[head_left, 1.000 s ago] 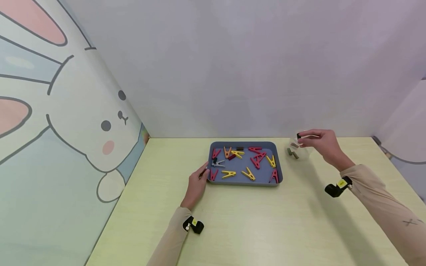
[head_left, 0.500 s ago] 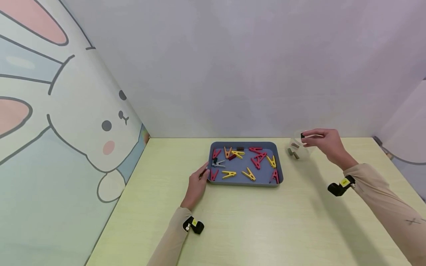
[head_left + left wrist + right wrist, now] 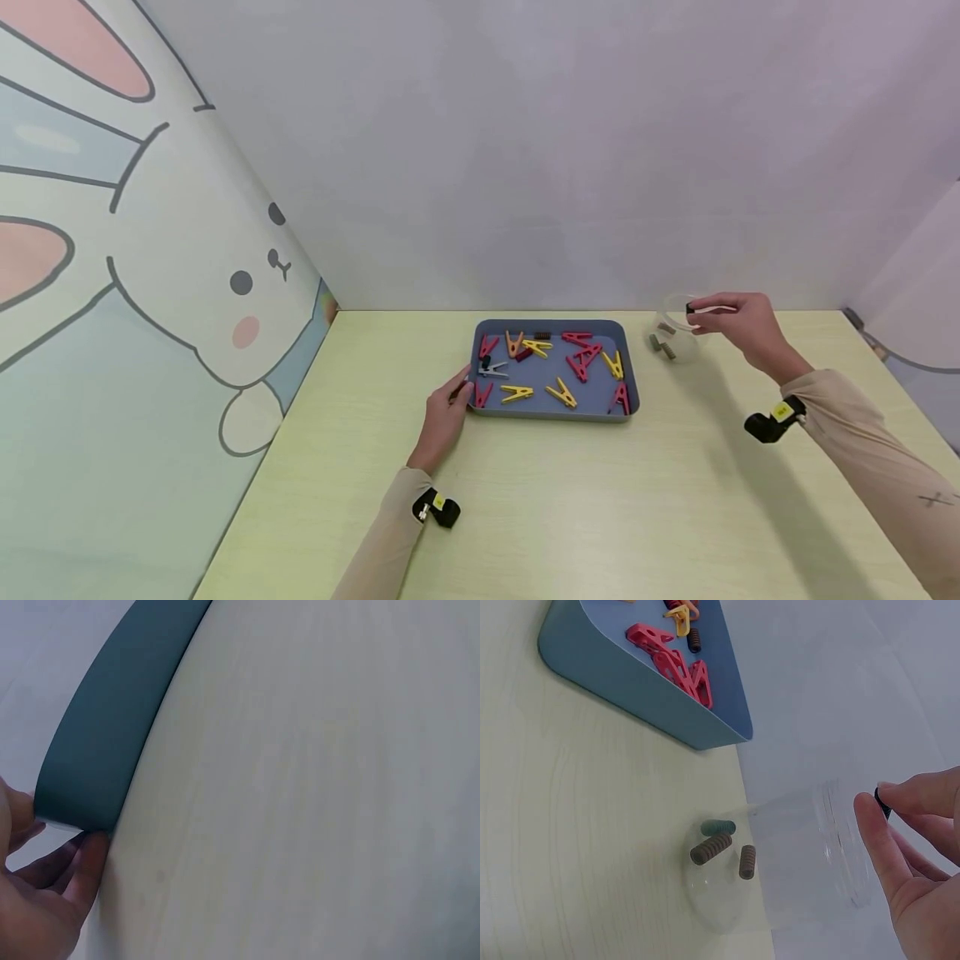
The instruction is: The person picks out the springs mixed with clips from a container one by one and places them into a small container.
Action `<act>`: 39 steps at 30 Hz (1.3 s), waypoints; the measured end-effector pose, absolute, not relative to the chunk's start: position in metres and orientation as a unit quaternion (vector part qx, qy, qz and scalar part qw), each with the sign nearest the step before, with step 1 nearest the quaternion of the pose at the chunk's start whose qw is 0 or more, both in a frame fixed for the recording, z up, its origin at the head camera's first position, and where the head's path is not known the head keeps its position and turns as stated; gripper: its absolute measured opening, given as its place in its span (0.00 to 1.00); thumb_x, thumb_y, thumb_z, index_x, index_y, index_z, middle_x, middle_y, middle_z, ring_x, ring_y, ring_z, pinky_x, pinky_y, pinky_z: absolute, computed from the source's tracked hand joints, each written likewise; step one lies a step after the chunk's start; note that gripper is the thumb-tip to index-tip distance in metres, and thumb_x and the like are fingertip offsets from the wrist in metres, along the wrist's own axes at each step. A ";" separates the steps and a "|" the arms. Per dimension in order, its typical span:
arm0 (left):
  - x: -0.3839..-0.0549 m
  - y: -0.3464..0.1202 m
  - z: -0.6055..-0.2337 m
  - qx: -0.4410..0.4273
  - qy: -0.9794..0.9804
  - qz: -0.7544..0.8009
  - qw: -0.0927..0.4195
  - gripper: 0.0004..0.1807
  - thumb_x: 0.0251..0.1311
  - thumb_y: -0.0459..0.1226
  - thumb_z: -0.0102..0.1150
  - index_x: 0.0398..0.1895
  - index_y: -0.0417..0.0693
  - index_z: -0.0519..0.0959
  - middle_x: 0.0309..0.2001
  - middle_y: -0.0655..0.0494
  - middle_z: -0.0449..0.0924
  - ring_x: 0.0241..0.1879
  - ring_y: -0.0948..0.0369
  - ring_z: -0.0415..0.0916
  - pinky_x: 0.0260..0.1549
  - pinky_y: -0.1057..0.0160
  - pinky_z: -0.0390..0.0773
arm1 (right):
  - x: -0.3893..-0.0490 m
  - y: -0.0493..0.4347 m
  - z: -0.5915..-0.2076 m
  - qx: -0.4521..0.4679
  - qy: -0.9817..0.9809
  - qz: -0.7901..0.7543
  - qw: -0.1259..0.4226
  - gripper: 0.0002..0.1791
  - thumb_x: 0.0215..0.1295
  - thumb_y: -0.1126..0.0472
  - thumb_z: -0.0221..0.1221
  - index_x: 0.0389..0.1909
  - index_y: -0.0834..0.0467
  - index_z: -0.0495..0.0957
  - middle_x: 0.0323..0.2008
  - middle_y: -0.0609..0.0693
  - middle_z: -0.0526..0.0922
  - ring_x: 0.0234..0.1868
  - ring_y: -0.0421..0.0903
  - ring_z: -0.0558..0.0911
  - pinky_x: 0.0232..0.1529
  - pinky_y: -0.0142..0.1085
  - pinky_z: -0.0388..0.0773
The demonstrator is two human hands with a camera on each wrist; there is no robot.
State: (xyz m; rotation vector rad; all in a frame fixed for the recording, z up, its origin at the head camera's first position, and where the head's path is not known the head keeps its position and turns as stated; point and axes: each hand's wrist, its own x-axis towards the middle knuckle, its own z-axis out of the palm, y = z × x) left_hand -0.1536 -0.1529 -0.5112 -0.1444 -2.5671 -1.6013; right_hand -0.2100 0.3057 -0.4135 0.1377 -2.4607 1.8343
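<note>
In the head view my left hand (image 3: pixel 442 421) grips the left front corner of a shallow blue-grey tray (image 3: pixel 555 416); fingers and thumb lie at its wall. In the tray lie red plastic clips (image 3: pixel 576 368), yellow clips (image 3: pixel 561 392), an orange clip (image 3: pixel 513 342), a grey clip (image 3: pixel 493 368) and a dark coil spring (image 3: pixel 694 640). My right hand (image 3: pixel 742 327) pinches a small black piece (image 3: pixel 883 804) between thumb and forefinger, right at the rim of a clear plastic cup (image 3: pixel 840 844). Inside the cup rest a green spring (image 3: pixel 718 827) and two brown springs (image 3: pixel 711 848).
A pale wooden table (image 3: pixel 555 508) bears the tray and, to its right, the cup. Behind the table's back edge rises a plain light wall (image 3: pixel 525 167). On the left stands a panel with a cartoon rabbit (image 3: pixel 195 275).
My right hand has moved a little to the right with the small black piece, across the cup's mouth to its right rim. My left hand and the tray stay put.
</note>
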 end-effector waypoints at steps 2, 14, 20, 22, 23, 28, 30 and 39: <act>-0.154 -0.153 -0.512 -0.047 -0.847 -0.527 0.058 0.22 0.70 0.41 0.48 0.66 0.53 0.69 0.55 0.49 0.76 0.56 0.57 0.70 0.56 0.52 0.68 | -0.210 0.307 -0.414 0.042 -0.802 0.594 0.032 0.22 0.62 0.63 0.62 0.49 0.77 0.75 0.32 0.40 0.85 0.29 0.44 0.85 0.37 0.28 0.78; -0.153 -0.153 -0.512 -0.054 -0.849 -0.522 0.058 0.22 0.70 0.41 0.48 0.67 0.53 0.69 0.56 0.49 0.76 0.55 0.58 0.71 0.55 0.52 0.69 | -0.212 0.313 -0.415 0.033 -0.807 0.589 0.027 0.22 0.61 0.64 0.63 0.48 0.78 0.75 0.30 0.40 0.85 0.26 0.42 0.85 0.37 0.28 0.78; -0.154 -0.152 -0.511 -0.049 -0.847 -0.526 0.056 0.22 0.70 0.41 0.48 0.67 0.53 0.69 0.55 0.50 0.76 0.52 0.59 0.71 0.53 0.54 0.70 | -0.213 0.316 -0.417 0.028 -0.820 0.570 0.027 0.22 0.61 0.63 0.63 0.47 0.78 0.76 0.29 0.40 0.85 0.26 0.43 0.85 0.36 0.25 0.77; -0.154 -0.152 -0.512 -0.049 -0.847 -0.526 0.056 0.22 0.70 0.41 0.48 0.67 0.53 0.69 0.55 0.50 0.76 0.51 0.59 0.72 0.52 0.54 0.70 | -0.213 0.317 -0.417 0.028 -0.825 0.564 0.027 0.22 0.61 0.62 0.63 0.47 0.78 0.76 0.30 0.40 0.85 0.27 0.44 0.85 0.36 0.24 0.76; -0.154 -0.152 -0.512 -0.049 -0.847 -0.526 0.056 0.22 0.70 0.41 0.48 0.67 0.54 0.69 0.56 0.50 0.76 0.51 0.59 0.72 0.51 0.54 0.71 | -0.213 0.317 -0.418 0.028 -0.827 0.561 0.027 0.22 0.61 0.62 0.63 0.47 0.77 0.76 0.30 0.40 0.85 0.27 0.44 0.85 0.36 0.24 0.76; -0.154 -0.152 -0.511 -0.052 -0.849 -0.522 0.060 0.22 0.70 0.42 0.48 0.67 0.53 0.69 0.56 0.49 0.76 0.52 0.59 0.72 0.51 0.54 0.71 | -0.213 0.317 -0.417 0.029 -0.828 0.558 0.036 0.19 0.61 0.62 0.63 0.45 0.76 0.78 0.30 0.37 0.85 0.26 0.44 0.85 0.35 0.24 0.76; -0.153 -0.152 -0.511 -0.053 -0.849 -0.522 0.061 0.22 0.70 0.42 0.48 0.67 0.53 0.69 0.56 0.49 0.76 0.52 0.59 0.72 0.52 0.54 0.71 | -0.213 0.317 -0.417 0.029 -0.827 0.560 0.043 0.18 0.61 0.62 0.63 0.44 0.75 0.79 0.29 0.37 0.85 0.26 0.44 0.85 0.35 0.25 0.76; -0.153 -0.152 -0.511 -0.046 -0.847 -0.527 0.057 0.22 0.70 0.41 0.48 0.67 0.54 0.69 0.56 0.50 0.75 0.55 0.60 0.71 0.54 0.54 0.69 | -0.215 0.315 -0.416 0.034 -0.831 0.552 0.054 0.14 0.61 0.62 0.64 0.41 0.70 0.81 0.29 0.38 0.84 0.24 0.42 0.84 0.33 0.27 0.78</act>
